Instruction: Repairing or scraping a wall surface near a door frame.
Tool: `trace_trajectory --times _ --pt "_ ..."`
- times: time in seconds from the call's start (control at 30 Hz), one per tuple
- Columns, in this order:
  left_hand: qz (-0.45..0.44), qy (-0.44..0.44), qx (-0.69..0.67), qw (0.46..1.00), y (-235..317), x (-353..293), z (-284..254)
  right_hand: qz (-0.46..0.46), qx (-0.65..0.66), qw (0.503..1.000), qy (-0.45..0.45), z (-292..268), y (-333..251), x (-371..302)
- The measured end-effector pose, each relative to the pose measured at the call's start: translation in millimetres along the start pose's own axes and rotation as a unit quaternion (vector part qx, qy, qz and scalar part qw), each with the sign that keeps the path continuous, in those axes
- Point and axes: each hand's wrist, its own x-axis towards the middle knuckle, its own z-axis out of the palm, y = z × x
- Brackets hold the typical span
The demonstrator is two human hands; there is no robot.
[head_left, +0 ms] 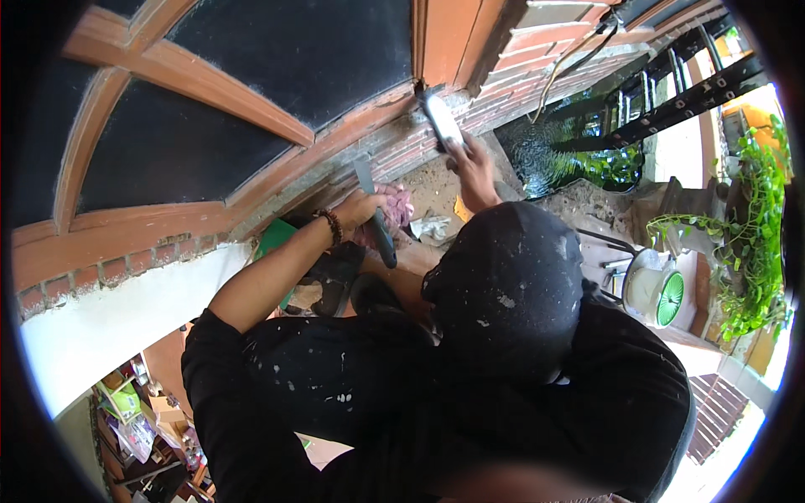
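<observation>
My left hand, with a beaded bracelet at the wrist, is closed around a scraper with a dark handle. Its flat grey blade points up toward the window sill. Bunched against those fingers is a pinkish-purple cloth; whether I grip it too, I cannot tell. In my right hand is a flat, shiny silver-white tool with dark edges, blurred. Its far end meets the lower corner of the orange-brown wooden window frame, at the brick wall. My bent knees in paint-spotted black trousers hide some of the ground.
Dark water ripples beyond my right hand, under a black ladder. Right of me are a white container with a green slatted round face and trailing green plants. A white wall and clutter lie at left.
</observation>
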Motion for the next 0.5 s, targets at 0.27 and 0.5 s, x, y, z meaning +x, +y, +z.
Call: trace_trajectory --times 0.27,0.5 --pt "0.089 -0.032 0.122 0.988 -24 48 -26 0.1 -0.1 0.988 0.055 -38 38 -16" --pt "0.102 -0.07 0.244 0.962 -22 47 -26 0.046 -0.124 0.991 0.032 -34 47 -2"
